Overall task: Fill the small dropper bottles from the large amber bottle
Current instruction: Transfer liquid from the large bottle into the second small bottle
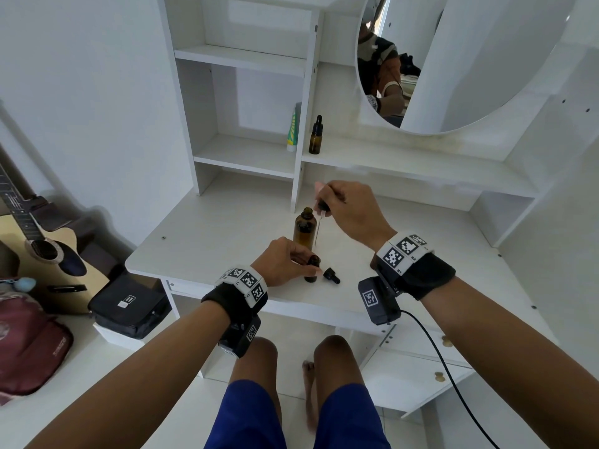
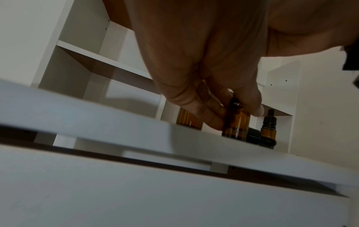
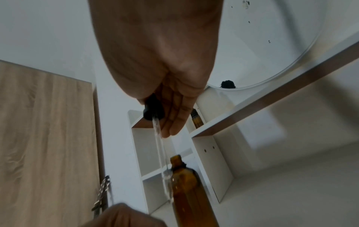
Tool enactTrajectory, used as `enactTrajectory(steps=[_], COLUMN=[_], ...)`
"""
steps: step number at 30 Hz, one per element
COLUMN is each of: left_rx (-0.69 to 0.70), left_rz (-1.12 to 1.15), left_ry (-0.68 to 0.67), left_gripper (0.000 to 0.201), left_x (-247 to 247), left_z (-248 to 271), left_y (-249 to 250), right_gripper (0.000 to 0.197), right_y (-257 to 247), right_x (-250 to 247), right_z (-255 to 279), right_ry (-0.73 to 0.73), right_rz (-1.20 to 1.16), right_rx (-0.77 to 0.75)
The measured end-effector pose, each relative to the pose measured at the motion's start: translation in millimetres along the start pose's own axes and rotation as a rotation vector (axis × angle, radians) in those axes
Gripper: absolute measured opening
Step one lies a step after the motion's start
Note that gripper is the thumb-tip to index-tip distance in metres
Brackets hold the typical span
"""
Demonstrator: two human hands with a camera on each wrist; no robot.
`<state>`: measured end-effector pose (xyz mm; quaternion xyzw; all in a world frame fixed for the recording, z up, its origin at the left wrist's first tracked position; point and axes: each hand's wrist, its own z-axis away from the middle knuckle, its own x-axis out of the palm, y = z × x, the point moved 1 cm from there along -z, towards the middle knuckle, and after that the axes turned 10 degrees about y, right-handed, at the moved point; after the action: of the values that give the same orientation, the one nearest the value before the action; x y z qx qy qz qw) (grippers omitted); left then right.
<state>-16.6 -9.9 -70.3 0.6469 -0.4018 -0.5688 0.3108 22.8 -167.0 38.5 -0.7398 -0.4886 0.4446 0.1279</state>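
Dropper [image 1: 319, 222] upright, tip down.

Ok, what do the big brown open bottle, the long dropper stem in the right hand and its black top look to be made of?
Large amber bottle: looks like translucent brown glass, glossy, though plastic is possible. Clear dropper stem: transparent with fine highlights, probably glass. Black dropper top pinched by the right hand: matte, dull black, likely rubber bulb on a plastic collar.
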Motion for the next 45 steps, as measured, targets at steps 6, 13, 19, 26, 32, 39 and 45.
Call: enactTrajectory(steps=[6, 13, 19, 26, 32, 39, 45], left_rx=[0.005, -0.003, -0.009, 0.004, 0.006, 0.000, -0.003], left_rz=[-0.004, -0.002, -0.006, -0.006, 0.004, 0.015, 0.021], left_ry=[-0.004, -0.012, 0.000, 0.005, 0.012, 0.011, 0.009], left_gripper=[0.026, 0.026, 0.028, 0.026, 0.025, 0.025, 0.025], left_x=[0, 0, 0, 0, 0, 0, 0], left_z=[0, 0, 0, 0, 0, 0, 1], left_y=[0, 0, -1, -2, 0, -1, 0], right_gripper=[0.046, 0.041, 0.040, 0.048, 0.041, 0.043, 0.046], right_y=[-8, -11, -4, 12, 28, 20, 15], right_x=[-7, 1, 15, 29, 36, 34, 34], right_z=[-27, -38, -27, -14, -10, -8, -6], right_ry=[0.172, 0.223, 0.089, -0.098, -0.180, -0.205, -0.198], right_rz=[-0.018, -0.062, 0.024, 0.171, 0.158, 0.161, 0.159], right_rx=[-0.029, -0.020, 0.011, 0.037, 0.070, 0.077, 0.045])
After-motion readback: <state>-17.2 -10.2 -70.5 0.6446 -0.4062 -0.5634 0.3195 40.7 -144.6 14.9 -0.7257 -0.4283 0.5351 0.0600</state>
